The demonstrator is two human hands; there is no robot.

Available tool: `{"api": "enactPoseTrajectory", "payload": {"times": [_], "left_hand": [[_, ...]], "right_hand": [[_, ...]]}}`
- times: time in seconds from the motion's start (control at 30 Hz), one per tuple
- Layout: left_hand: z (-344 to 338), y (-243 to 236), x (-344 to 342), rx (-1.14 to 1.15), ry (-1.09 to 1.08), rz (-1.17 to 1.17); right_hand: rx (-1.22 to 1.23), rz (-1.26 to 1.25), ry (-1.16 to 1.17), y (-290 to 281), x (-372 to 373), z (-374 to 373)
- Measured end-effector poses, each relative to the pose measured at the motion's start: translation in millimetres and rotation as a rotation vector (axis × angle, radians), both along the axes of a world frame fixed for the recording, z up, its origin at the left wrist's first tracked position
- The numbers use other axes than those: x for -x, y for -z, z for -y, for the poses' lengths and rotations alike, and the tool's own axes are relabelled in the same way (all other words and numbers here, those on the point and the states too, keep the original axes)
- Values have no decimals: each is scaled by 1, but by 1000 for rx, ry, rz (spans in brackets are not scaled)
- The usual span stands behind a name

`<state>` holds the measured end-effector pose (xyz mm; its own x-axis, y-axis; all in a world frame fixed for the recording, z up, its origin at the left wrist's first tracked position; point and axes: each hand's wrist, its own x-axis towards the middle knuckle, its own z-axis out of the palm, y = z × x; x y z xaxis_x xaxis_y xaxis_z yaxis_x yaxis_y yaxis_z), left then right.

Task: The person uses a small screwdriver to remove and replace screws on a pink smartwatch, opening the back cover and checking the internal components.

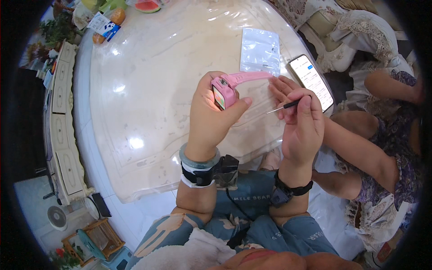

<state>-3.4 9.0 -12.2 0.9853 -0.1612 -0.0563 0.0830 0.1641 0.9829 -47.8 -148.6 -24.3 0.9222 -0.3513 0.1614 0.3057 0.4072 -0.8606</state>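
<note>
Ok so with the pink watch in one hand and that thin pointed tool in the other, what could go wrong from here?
1. The pointed tool is pinched in the right hand, and another person's hand sits right beside its tip; a slip could prick those fingers.
2. The pink watch is held in mid-air by the left hand above the marble table; if it slips it may hit the hard top.
3. The phone lies at the table edge and could be knocked off.
</note>
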Motion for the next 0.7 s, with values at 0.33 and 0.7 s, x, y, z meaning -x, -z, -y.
{"api": "enactPoseTrajectory", "payload": {"times": [0.33, 0.7], "left_hand": [[10, 7, 2, -301, 52, 434], [10, 4, 3, -362, 157, 578]], "right_hand": [[269, 308, 95, -20, 12, 0], [460, 338, 169, -24, 21, -8]]}}
